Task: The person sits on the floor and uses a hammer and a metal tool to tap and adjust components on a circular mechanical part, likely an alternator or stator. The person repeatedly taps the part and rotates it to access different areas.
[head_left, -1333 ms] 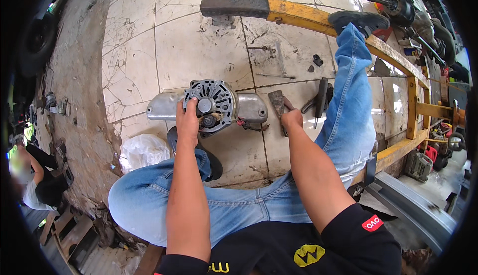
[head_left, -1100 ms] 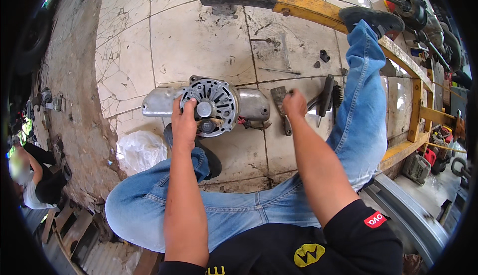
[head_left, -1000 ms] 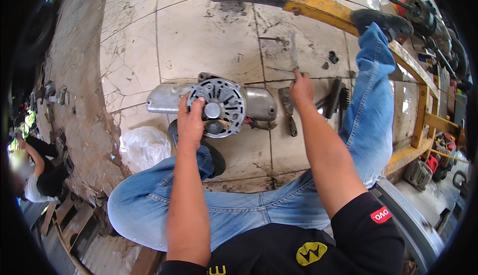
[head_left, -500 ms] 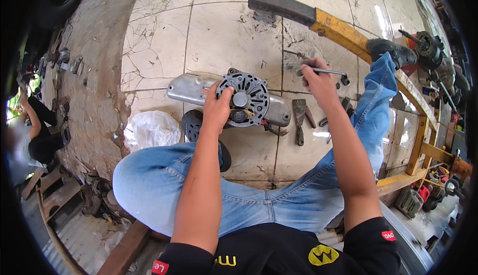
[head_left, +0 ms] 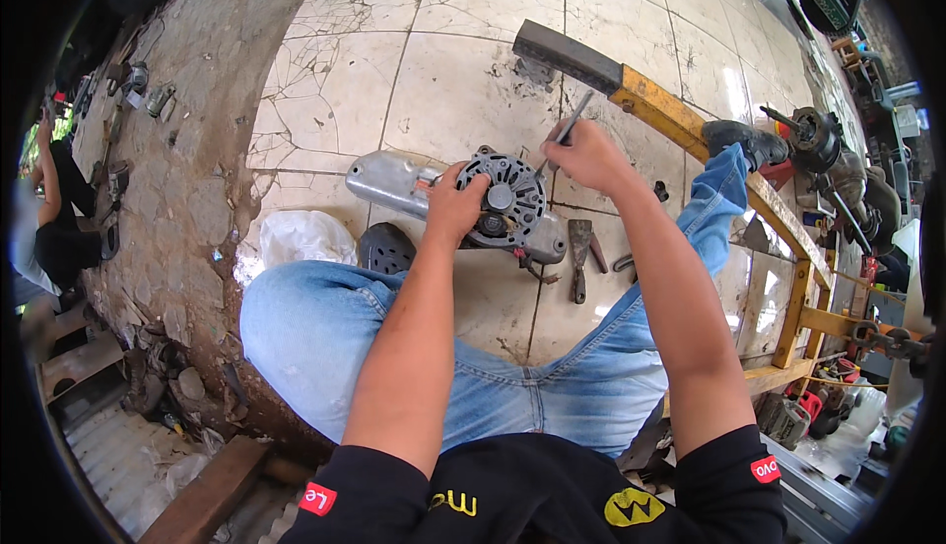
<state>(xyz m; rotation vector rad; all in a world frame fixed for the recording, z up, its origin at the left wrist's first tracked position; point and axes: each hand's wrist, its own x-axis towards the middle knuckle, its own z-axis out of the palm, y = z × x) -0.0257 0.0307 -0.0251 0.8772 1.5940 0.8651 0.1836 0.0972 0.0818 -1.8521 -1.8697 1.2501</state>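
Observation:
My left hand (head_left: 457, 211) grips the left side of a round, slotted alternator (head_left: 522, 194), its thumb on the upper face. The alternator rests on a long silver metal casting (head_left: 386, 177) lying across the floor. Pinched in my right hand (head_left: 588, 156) is a slim grey metal rod (head_left: 581, 110). It slants, with its upper end pointing away from me and its lower end close to the alternator's right rim. Whether that lower end touches the rim I cannot tell. Short wires (head_left: 537, 266) stick out at the alternator's near side.
A scraper (head_left: 579, 266) and a dark-handled tool (head_left: 598, 248) lie right of the casting. A small black part (head_left: 660, 190) is beyond them. A yellow and black metal frame (head_left: 658, 110) runs along the right. A clear plastic bag (head_left: 305, 238) sits left, beside my dark clog (head_left: 387, 248).
My right hand has moved left toward the alternator and turned the rod from nearly level to steeply slanted. My left hand keeps its grip. The whole view has shifted slightly.

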